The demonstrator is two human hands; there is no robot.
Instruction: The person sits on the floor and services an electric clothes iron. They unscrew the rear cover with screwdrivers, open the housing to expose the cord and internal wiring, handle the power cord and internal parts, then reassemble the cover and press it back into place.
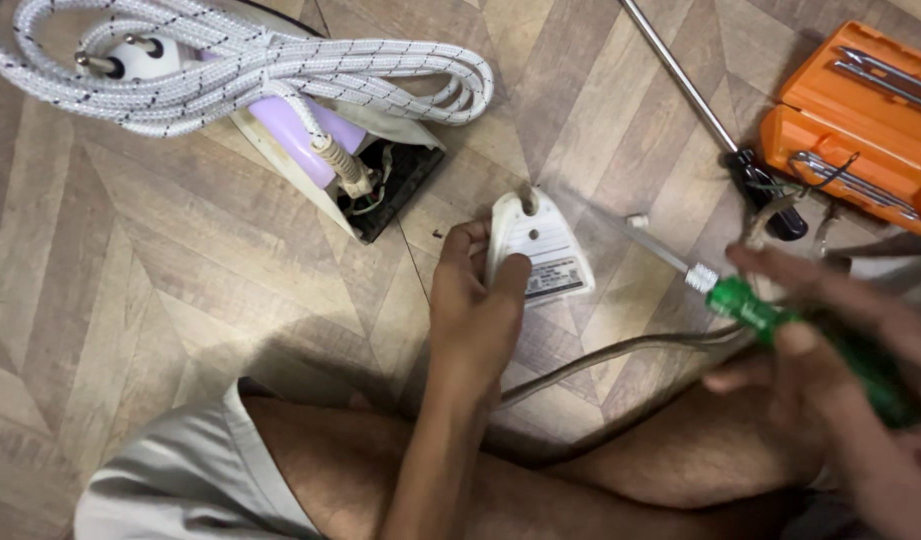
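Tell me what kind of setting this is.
Probably a home or small repair spot, worked on the floor: patterned wood-look flooring, an opened iron with its braided cord, and an orange tool case. Left hand holds a white cover, right hand a green screwdriver.

Glossy white plastic cover (536,245), translucent green screwdriver handle (770,315)

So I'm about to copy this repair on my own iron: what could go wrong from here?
1. The left hand pinches the white cover just beyond the screwdriver tip, so a slip could jab the fingers.
2. A tiny dark bit, perhaps a screw, lies loose on the patterned floor and could easily get lost.
3. The iron lies open with its wires exposed, and the plug sits loose on the coiled cord; plugging in now could shock.
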